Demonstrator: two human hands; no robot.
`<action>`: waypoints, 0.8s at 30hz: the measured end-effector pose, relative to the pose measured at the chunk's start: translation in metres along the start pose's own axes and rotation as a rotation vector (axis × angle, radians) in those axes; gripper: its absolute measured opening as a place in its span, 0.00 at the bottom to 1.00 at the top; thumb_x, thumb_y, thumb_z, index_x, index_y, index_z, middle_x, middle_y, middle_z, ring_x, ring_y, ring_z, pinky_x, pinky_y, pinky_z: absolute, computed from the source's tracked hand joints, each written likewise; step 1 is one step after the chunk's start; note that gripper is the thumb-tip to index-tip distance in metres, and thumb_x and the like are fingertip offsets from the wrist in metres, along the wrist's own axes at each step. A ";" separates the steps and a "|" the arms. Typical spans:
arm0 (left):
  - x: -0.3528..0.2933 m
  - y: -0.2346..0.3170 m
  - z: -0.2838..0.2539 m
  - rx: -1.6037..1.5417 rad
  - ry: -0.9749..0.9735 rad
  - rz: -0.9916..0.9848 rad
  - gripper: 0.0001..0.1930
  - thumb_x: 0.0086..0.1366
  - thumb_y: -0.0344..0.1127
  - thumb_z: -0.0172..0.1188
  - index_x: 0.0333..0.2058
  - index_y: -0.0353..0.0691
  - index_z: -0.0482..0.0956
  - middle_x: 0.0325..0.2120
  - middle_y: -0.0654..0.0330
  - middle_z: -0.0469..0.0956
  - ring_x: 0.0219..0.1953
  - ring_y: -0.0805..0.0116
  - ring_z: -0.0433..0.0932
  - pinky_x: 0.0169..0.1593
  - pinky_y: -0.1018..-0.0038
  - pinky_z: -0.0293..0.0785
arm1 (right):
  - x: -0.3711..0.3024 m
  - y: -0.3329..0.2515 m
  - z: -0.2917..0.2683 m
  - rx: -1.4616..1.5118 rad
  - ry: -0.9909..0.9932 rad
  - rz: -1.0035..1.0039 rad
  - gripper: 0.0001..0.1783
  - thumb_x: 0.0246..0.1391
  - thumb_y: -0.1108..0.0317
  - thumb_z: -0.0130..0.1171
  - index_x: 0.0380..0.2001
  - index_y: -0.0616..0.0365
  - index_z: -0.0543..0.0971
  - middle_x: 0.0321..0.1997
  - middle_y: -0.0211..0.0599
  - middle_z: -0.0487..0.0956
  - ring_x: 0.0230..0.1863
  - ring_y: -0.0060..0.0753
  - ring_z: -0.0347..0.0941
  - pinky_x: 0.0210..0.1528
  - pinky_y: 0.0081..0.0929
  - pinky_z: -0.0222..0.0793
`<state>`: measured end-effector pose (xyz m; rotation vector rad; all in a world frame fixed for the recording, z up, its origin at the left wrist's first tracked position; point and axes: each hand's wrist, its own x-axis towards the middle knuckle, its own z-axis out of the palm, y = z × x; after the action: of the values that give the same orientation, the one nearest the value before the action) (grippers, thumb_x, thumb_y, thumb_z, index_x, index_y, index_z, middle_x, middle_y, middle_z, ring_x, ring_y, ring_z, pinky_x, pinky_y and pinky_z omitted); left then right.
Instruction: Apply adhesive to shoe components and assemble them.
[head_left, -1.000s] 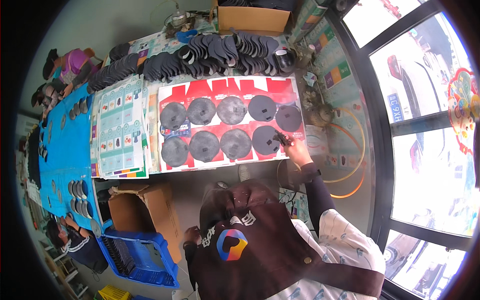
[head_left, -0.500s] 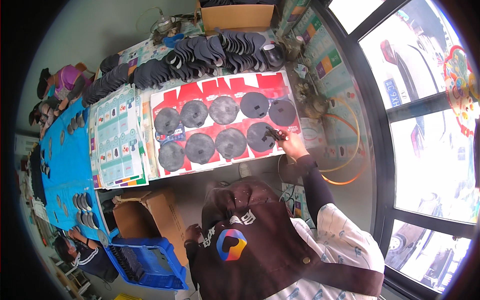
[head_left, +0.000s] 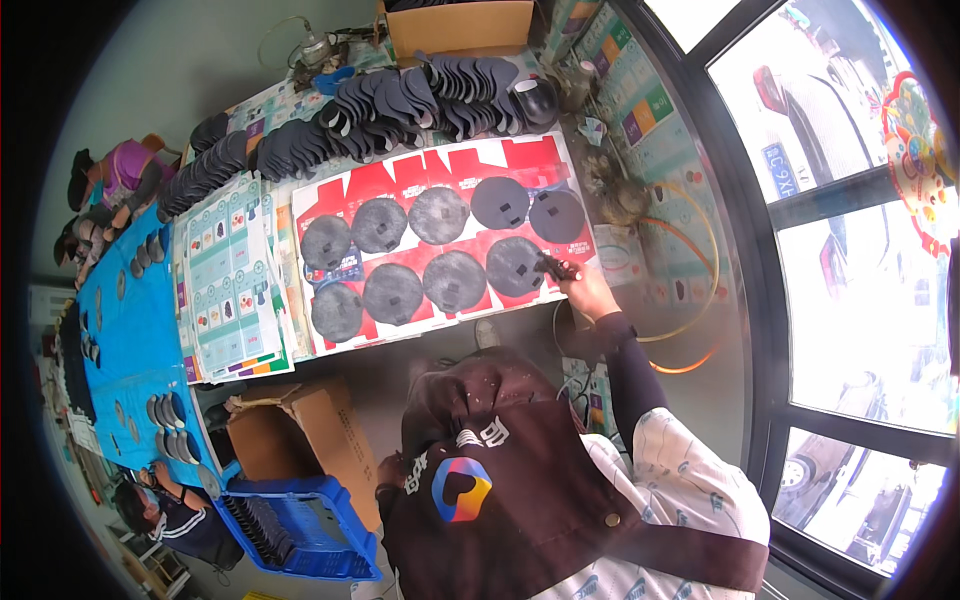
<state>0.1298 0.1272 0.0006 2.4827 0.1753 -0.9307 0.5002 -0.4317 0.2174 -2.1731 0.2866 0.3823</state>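
Observation:
My right hand (head_left: 588,287) reaches over the front right of a red-and-white printed sheet (head_left: 522,290). Its fingers close around a small black object (head_left: 556,267), whose exact kind I cannot make out. Beneath and beside that object lies a dark grey round disc (head_left: 512,268), the front-row one at the right. More discs lie flat in two rows, some dusty pale like this disc (head_left: 455,281), with small dark rectangular patches. My left hand (head_left: 389,472) hangs low beside my dark apron, blurred and in shadow; its fingers cannot be made out.
Curved dark pads (head_left: 385,100) stand in rows behind the sheet, before an open cardboard box (head_left: 460,30). Printed sheets (head_left: 228,270) lie left. A cardboard carton (head_left: 300,430) and blue crate (head_left: 300,525) stand below. Two people work at a blue table (head_left: 130,340). Hoses run by the window.
My right hand stays at the front-right disc, with the black object shifted slightly beside it. My left hand has become harder to see by the apron. The whole view has shifted a little.

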 end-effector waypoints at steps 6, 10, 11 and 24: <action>-0.011 0.022 -0.035 -0.492 0.243 -0.076 0.15 0.66 0.40 0.54 0.40 0.35 0.82 0.32 0.52 0.84 0.35 0.51 0.83 0.39 0.57 0.79 | -0.013 -0.001 -0.018 -0.233 0.162 0.055 0.20 0.56 0.63 0.56 0.50 0.57 0.82 0.45 0.59 0.82 0.51 0.60 0.78 0.53 0.46 0.73; -0.013 0.024 -0.038 -0.745 0.150 -0.216 0.16 0.63 0.38 0.56 0.44 0.35 0.82 0.31 0.55 0.85 0.34 0.57 0.83 0.39 0.65 0.79 | -0.018 -0.010 -0.005 -0.209 -0.014 0.086 0.19 0.56 0.62 0.57 0.48 0.58 0.83 0.42 0.55 0.84 0.49 0.57 0.80 0.51 0.44 0.74; -0.013 0.023 -0.036 -0.740 0.140 -0.202 0.16 0.62 0.38 0.56 0.44 0.35 0.82 0.32 0.55 0.85 0.34 0.59 0.83 0.39 0.67 0.79 | -0.016 -0.015 -0.001 -0.140 0.003 0.045 0.18 0.56 0.62 0.58 0.47 0.57 0.83 0.40 0.53 0.84 0.47 0.56 0.80 0.49 0.41 0.74; -0.018 0.009 -0.007 -0.143 0.224 0.099 0.14 0.61 0.42 0.60 0.39 0.41 0.84 0.35 0.50 0.84 0.42 0.46 0.81 0.48 0.53 0.77 | -0.013 -0.025 0.000 -0.008 -0.016 0.005 0.18 0.55 0.66 0.57 0.48 0.60 0.81 0.43 0.55 0.83 0.49 0.57 0.80 0.50 0.42 0.74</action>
<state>0.1224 0.1234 0.0203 2.4331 0.1836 -0.5780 0.4968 -0.4157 0.2408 -2.1766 0.2818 0.4043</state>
